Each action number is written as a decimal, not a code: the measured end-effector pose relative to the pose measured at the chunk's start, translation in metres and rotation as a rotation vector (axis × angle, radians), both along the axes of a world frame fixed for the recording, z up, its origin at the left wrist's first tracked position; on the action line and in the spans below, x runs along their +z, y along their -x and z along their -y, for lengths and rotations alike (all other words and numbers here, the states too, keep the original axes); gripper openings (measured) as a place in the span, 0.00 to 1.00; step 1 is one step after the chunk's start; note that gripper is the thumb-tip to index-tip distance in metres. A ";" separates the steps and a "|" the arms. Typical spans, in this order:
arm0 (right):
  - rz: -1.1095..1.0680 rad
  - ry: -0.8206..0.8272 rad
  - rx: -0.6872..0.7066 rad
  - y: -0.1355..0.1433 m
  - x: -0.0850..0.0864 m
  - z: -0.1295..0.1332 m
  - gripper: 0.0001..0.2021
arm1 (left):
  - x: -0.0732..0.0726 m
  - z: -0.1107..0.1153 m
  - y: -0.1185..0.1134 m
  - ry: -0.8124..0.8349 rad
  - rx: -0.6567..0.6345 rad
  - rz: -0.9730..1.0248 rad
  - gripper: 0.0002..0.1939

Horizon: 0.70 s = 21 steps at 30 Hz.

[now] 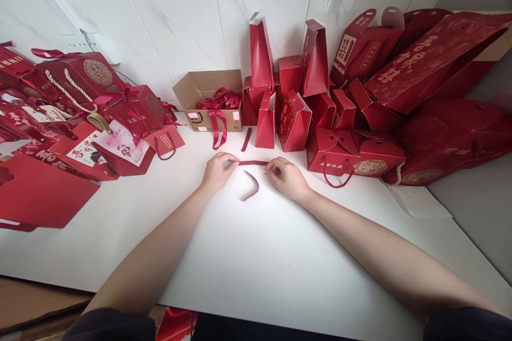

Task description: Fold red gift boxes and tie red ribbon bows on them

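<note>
A dark red strap-like strip (253, 162) is stretched level between my two hands, just above or on the white table. My left hand (219, 171) pinches its left end between thumb and fingers. At the other end, my right hand (288, 178) has its fingers closed on the strip. Below it lies a curved red strip (253, 187), bent like a hook, touching neither hand. Beyond my hands rests a short straight red strip (246, 139), close to the cardboard box (233, 120) that holds red ribbon (218, 100).
Red gift boxes (295, 122) stand in a cluster at the back, some stacked. A wide red box with a rope handle (356, 157) is right of my right hand. More decorated boxes (124, 152) crowd the left. A tiled wall (176, 16) bounds the white table (256, 256).
</note>
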State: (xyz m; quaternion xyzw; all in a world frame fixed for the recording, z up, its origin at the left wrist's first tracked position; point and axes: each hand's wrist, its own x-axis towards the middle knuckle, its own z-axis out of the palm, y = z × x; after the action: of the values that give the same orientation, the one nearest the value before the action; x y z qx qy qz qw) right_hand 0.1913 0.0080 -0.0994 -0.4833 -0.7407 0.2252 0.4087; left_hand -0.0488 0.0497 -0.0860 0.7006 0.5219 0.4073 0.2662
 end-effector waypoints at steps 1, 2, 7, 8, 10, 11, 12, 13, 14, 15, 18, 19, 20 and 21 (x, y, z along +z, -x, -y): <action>-0.003 0.000 -0.004 0.000 -0.001 0.000 0.07 | 0.000 0.000 0.000 0.017 0.013 0.044 0.07; -0.005 -0.001 -0.009 -0.001 -0.001 -0.001 0.07 | -0.001 -0.001 -0.001 0.036 0.024 0.094 0.09; -0.079 -0.045 -0.027 -0.001 0.001 -0.001 0.06 | 0.002 0.006 -0.011 0.124 0.015 0.324 0.19; -0.105 -0.067 -0.026 0.000 0.002 0.000 0.06 | 0.003 0.009 -0.015 0.151 0.002 0.372 0.20; -0.141 -0.112 -0.011 0.002 0.005 0.002 0.06 | 0.006 0.017 -0.023 0.213 -0.027 0.456 0.22; -0.151 -0.131 0.001 0.003 0.006 0.004 0.06 | 0.007 0.021 -0.028 0.245 -0.042 0.483 0.22; -0.158 -0.144 0.014 0.004 0.007 0.005 0.06 | 0.008 0.025 -0.032 0.275 -0.057 0.498 0.21; -0.161 -0.151 0.025 0.004 0.008 0.006 0.06 | 0.009 0.029 -0.036 0.302 -0.074 0.500 0.20; -0.158 -0.153 0.031 0.005 0.008 0.006 0.07 | 0.011 0.032 -0.039 0.331 -0.091 0.504 0.18; -0.146 -0.154 0.032 0.006 0.008 0.007 0.07 | 0.012 0.035 -0.042 0.360 -0.104 0.515 0.17; -0.062 -0.162 -0.013 0.006 0.006 0.005 0.09 | 0.014 0.039 -0.045 0.416 -0.125 0.560 0.16; -0.038 -0.166 -0.044 0.005 0.006 0.005 0.09 | 0.015 0.039 -0.045 0.420 -0.130 0.579 0.16; -0.025 -0.167 -0.078 0.005 0.005 0.004 0.10 | 0.015 0.039 -0.044 0.423 -0.139 0.599 0.16; -0.029 -0.163 -0.109 0.004 0.005 0.003 0.12 | 0.015 0.038 -0.042 0.428 -0.153 0.618 0.16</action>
State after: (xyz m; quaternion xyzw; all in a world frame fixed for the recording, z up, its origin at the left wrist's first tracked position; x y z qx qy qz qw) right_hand 0.1870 0.0052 -0.0941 -0.4847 -0.7233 0.1482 0.4690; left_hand -0.0067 0.0119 -0.0708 0.5101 0.4364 0.4599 0.5812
